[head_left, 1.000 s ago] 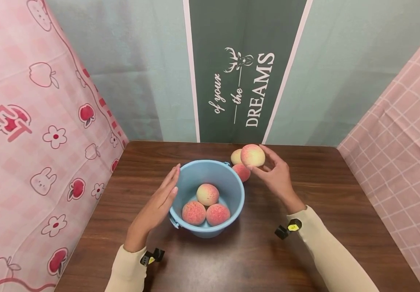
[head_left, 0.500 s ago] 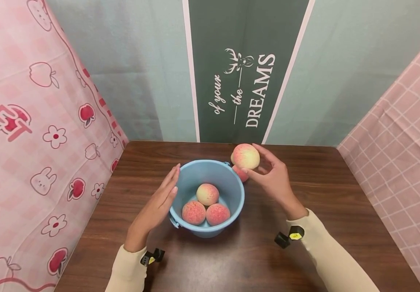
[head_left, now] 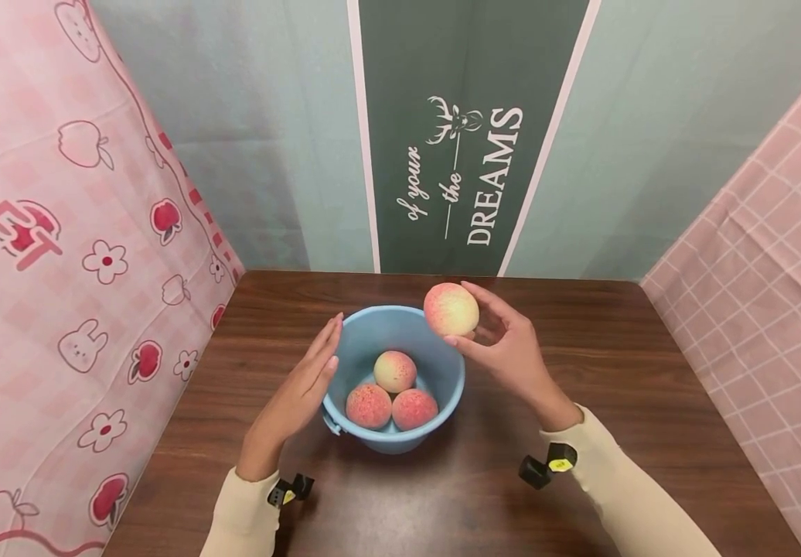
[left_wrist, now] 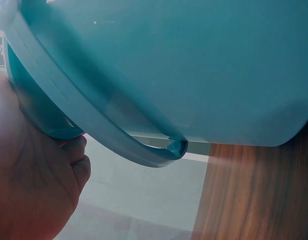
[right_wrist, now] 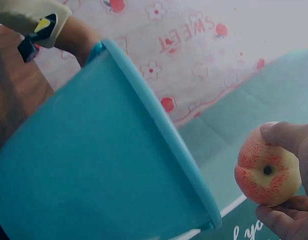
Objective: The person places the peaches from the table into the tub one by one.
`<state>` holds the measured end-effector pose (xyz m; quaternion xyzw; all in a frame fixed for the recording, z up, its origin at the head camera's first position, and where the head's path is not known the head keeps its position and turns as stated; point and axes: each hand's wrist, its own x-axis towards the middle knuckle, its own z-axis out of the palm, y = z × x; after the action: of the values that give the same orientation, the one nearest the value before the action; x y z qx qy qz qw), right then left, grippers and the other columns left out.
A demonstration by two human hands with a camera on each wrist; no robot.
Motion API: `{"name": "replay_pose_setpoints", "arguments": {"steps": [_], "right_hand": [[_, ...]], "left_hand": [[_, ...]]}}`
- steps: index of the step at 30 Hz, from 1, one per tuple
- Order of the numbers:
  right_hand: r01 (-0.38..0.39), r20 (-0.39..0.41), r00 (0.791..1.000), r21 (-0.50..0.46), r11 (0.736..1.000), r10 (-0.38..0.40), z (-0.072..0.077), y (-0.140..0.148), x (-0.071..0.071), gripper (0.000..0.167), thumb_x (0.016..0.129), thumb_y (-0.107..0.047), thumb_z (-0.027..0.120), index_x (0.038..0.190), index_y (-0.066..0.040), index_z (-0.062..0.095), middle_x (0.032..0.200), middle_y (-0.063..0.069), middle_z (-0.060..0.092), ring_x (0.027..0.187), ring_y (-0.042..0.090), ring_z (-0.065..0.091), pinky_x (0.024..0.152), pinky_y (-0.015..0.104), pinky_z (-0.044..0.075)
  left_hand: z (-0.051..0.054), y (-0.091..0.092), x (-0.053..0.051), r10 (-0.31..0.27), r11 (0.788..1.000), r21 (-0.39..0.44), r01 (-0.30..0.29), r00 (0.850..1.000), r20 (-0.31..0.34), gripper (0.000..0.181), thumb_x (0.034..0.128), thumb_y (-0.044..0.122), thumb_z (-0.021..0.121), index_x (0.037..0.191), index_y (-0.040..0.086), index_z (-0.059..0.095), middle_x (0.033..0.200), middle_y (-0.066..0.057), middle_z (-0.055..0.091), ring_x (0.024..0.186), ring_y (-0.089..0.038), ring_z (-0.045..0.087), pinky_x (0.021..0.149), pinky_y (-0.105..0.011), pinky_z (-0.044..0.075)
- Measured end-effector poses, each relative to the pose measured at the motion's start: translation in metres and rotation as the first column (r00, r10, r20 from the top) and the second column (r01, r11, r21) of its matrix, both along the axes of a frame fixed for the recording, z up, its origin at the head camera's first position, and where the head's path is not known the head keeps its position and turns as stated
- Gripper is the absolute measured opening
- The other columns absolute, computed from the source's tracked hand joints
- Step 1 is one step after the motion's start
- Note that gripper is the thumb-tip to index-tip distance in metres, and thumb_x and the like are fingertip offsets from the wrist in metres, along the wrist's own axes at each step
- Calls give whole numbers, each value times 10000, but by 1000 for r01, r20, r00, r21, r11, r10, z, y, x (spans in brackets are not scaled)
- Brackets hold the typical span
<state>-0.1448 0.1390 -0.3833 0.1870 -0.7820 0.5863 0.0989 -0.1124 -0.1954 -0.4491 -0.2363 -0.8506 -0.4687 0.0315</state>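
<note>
My right hand pinches a peach of yellow and pink between thumb and fingers, at the right back rim of a light blue bucket. In the right wrist view that peach shows a dark dimple and is apart from the bucket wall. Three more peaches lie on the bucket's floor: a yellowish one behind two redder ones, left and right. My left hand rests its straight fingers against the bucket's left rim. The left wrist view shows the bucket's handle beside that hand.
The bucket stands on a dark wooden table. A grey-green cloth hangs behind it. Pink printed cloth borders the left side, and pink checked cloth the right.
My right hand has moved left with its peach, bringing it to the bucket's rim. Two peaches on the table behind the bucket are now hidden from view. The left hand has stayed put.
</note>
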Motion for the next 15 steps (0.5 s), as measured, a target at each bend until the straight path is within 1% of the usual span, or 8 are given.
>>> {"name": "replay_pose_setpoints", "arguments": {"steps": [3,7,9,11,13,15], "right_hand": [[-41,-28,999,-14,999,41,1,-4,4,794,754,-71,904,1459,-200,562,1395,-27,604,1192,244,627,892,294,564],[-90,-62,994,-18,996,88,5,-11,11,814,746,-84,913,1470,-174,551,1407,-38,597,1132,241,641,850,329,594],[-109,-67,992,-15,994,108,5,-14,14,818,743,-78,913,1469,-194,554,1410,-32,591,1080,229,646,829,368,606],[-129,-59,990,-14,992,128,5,-18,17,820,742,-80,914,1464,-238,558,1409,-33,589,1056,213,653,836,396,604],[-149,-47,988,-17,989,148,5,-21,19,822,741,-85,916,1457,-278,561,1404,-33,593,1068,206,664,863,403,592],[-161,-37,986,-20,987,161,4,-24,21,819,744,-95,916,1454,-298,562,1398,-38,603,1115,203,669,895,392,575]], "left_hand": [[-1,-1,0,-4,1000,-1,4,1000,1,610,1090,115,398,1638,165,136,1709,22,76,1564,-208,70,1190,-578,202],[-1,-2,0,-8,1000,-1,8,1000,-6,603,1091,115,396,1636,145,142,1708,14,78,1565,-233,75,1184,-590,202],[-1,-2,0,-10,1000,-5,10,1000,-10,599,1092,122,395,1636,136,144,1709,8,78,1565,-240,76,1183,-593,202],[0,-2,1,-12,1000,-7,12,1000,-11,597,1094,130,395,1635,130,145,1709,4,79,1564,-241,76,1183,-592,204],[1,-2,1,-14,1000,-7,14,1000,-6,597,1096,140,395,1636,135,141,1709,22,73,1565,-226,74,1187,-580,207],[0,-2,1,-16,1000,-6,16,1000,-9,598,1096,143,398,1636,132,142,1709,14,77,1564,-227,78,1184,-579,215]]}}
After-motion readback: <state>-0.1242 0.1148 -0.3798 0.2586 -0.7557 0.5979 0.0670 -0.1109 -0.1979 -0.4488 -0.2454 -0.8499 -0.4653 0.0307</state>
